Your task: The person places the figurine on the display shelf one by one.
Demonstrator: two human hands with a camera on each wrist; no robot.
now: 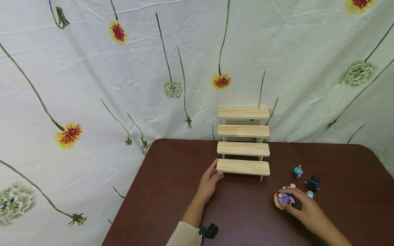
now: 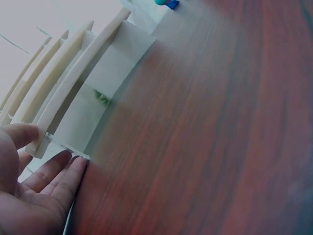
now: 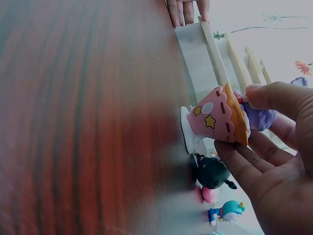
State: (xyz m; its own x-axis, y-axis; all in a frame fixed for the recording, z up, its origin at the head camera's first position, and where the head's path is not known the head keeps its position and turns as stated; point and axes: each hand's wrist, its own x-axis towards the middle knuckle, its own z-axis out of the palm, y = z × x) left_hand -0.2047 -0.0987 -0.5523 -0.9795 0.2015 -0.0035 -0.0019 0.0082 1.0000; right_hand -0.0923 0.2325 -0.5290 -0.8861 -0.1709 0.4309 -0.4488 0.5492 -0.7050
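A pale wooden tiered stand (image 1: 243, 166) with clear supports stands at the back of the table. My left hand (image 1: 209, 182) rests against the left end of its lowest step. In the left wrist view the thumb touches the plank (image 2: 68, 93), and the other fingers extend along the clear side support. My right hand (image 1: 307, 210) pinches a toy figurine (image 1: 284, 199) between thumb and fingers, right of the stand. The right wrist view shows its pink cup (image 3: 210, 115) with yellow stars, orange rim, purple top and white base. Whether the base touches the table cannot be told.
Several small toys stand near my right hand: a teal one (image 1: 297, 171), a dark-capped one in blue (image 1: 313, 183), a pale blue-topped one (image 1: 310, 194) and a pink-topped one (image 1: 292, 186). A floral cloth (image 1: 191, 68) hangs behind the dark brown table (image 1: 172, 191).
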